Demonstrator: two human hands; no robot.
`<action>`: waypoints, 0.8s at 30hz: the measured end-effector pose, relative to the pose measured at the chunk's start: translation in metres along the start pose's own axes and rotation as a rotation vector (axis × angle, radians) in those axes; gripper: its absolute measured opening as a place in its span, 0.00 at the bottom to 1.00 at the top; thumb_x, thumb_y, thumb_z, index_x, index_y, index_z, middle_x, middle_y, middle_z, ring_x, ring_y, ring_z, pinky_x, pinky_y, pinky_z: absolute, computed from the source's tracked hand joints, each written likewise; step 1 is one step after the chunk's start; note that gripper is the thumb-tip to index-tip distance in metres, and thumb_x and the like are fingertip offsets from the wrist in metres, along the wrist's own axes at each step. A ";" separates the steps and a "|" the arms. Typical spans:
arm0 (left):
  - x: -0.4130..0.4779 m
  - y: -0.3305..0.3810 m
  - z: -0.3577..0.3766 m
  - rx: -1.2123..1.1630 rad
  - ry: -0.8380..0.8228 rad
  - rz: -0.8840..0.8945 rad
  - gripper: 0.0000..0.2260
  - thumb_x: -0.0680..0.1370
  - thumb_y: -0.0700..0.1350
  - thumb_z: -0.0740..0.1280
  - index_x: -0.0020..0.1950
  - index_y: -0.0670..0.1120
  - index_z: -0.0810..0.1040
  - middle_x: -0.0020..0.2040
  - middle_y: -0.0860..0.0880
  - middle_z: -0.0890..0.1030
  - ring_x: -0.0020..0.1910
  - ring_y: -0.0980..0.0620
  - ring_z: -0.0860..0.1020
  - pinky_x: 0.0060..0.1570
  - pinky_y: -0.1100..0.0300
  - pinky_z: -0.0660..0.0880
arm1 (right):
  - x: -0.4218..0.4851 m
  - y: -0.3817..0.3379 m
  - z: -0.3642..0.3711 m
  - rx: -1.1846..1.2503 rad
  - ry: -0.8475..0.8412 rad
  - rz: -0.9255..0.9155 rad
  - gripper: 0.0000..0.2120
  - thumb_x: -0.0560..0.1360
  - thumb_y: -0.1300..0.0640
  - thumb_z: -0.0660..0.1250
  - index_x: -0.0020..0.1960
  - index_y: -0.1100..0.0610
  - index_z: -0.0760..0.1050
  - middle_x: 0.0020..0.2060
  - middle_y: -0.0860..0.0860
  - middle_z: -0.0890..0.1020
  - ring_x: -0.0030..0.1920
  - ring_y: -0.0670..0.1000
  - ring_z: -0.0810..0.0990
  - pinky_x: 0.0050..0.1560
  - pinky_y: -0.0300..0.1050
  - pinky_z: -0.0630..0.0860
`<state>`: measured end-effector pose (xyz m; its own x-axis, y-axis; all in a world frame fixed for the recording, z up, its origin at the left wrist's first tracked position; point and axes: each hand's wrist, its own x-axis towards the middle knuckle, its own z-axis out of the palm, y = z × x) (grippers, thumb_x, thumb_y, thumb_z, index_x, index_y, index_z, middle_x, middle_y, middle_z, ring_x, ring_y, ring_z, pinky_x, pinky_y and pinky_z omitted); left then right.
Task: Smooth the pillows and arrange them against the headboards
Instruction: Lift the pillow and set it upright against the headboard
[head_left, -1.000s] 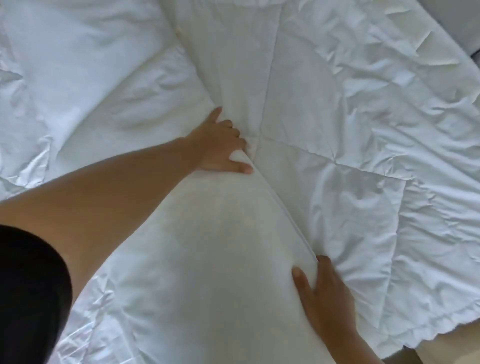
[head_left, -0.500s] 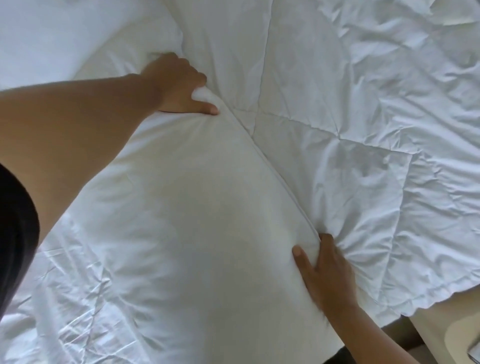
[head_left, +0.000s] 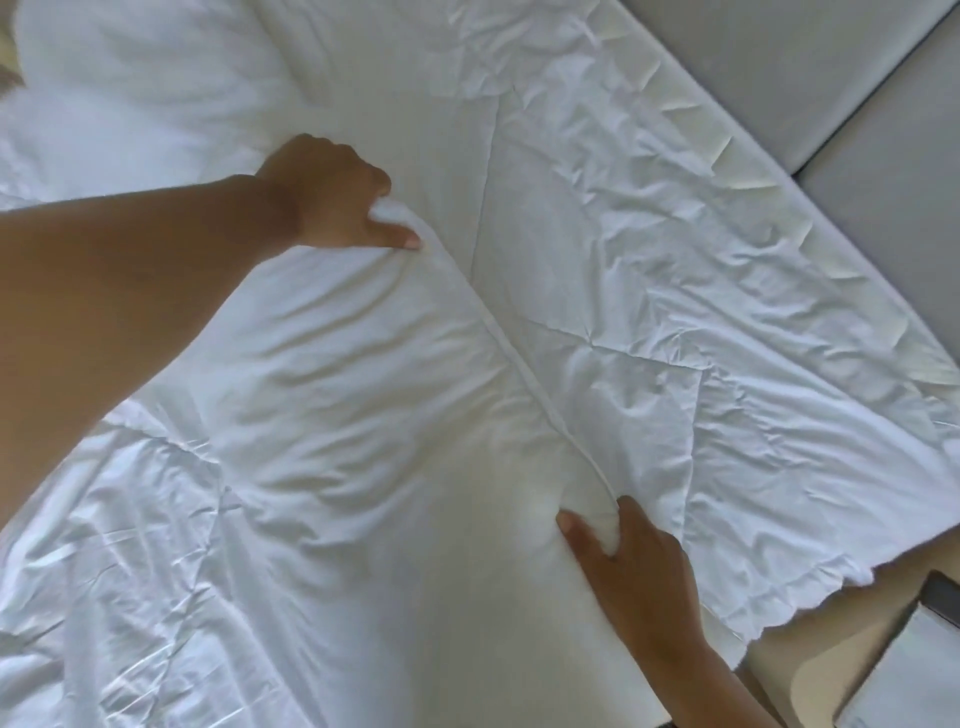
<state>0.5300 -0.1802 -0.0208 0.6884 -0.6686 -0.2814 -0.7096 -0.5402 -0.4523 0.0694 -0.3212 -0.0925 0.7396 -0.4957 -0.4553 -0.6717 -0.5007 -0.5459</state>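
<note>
A large white pillow (head_left: 374, 415) lies across the middle of the bed. My left hand (head_left: 332, 197) grips its far corner, thumb on top and fingers curled under the cloth. My right hand (head_left: 639, 566) pinches the near corner, with a puff of pillow between thumb and fingers. A second white pillow (head_left: 145, 78) lies at the upper left, apart from both hands. The grey padded headboard (head_left: 810, 67) runs along the upper right.
A wrinkled white quilted duvet (head_left: 675, 312) covers the bed to the right of the pillow, and creased sheet (head_left: 104, 597) shows at the lower left. A beige bedside surface (head_left: 831, 639) with a grey and dark object (head_left: 924, 660) sits at the lower right.
The view has shifted, bringing the headboard into sight. Both hands have closed more tightly on the pillow's corners, and new creases run across the pillow between them.
</note>
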 end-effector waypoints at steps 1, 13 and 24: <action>-0.003 0.004 -0.016 -0.046 0.009 -0.006 0.33 0.67 0.82 0.50 0.31 0.53 0.69 0.25 0.54 0.72 0.25 0.53 0.69 0.34 0.52 0.77 | 0.004 0.001 -0.012 0.003 0.022 -0.015 0.31 0.66 0.20 0.49 0.42 0.48 0.65 0.30 0.44 0.75 0.43 0.59 0.83 0.39 0.49 0.72; 0.039 0.053 -0.234 -0.275 0.314 0.077 0.41 0.64 0.84 0.47 0.43 0.47 0.73 0.32 0.49 0.70 0.37 0.43 0.72 0.40 0.53 0.66 | 0.052 0.046 -0.220 -0.161 0.409 -0.131 0.38 0.62 0.17 0.47 0.46 0.50 0.68 0.36 0.53 0.82 0.45 0.61 0.83 0.40 0.49 0.70; 0.160 0.109 -0.317 -0.432 0.533 0.305 0.35 0.69 0.76 0.53 0.41 0.42 0.70 0.34 0.44 0.74 0.38 0.38 0.77 0.43 0.48 0.70 | 0.075 0.052 -0.346 -0.303 0.658 -0.037 0.34 0.65 0.24 0.56 0.40 0.57 0.63 0.22 0.47 0.62 0.29 0.64 0.78 0.32 0.47 0.65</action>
<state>0.5150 -0.5083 0.1533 0.3634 -0.9184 0.1567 -0.9287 -0.3704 -0.0169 0.0750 -0.6297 0.0881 0.6471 -0.7514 0.1290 -0.6998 -0.6526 -0.2905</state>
